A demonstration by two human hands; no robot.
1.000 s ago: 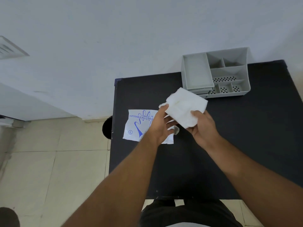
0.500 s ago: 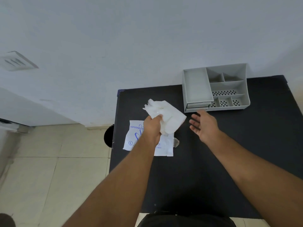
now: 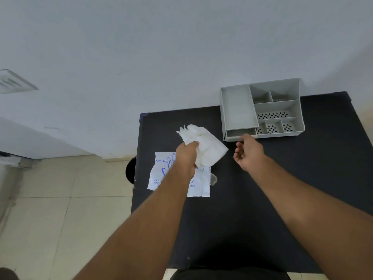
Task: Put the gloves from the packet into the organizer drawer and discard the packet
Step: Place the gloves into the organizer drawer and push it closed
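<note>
I am bunching the gloves (image 3: 203,147) in my left hand (image 3: 186,154) above the emptied packet (image 3: 161,174) on the tabletop (image 3: 282,188), while my right hand (image 3: 249,151), fingers loosely curled and empty, is reaching the organizer drawer (image 3: 240,132) at far right, which likely needs pulling out next.

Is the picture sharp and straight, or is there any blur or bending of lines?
Head view: wide-angle bending curves the table edges and the wall line; the right hand is slightly motion-blurred at the organizer drawer; the packet print is readable; the gloves in the left hand look washed out; lighting is soft, without glare.
</note>
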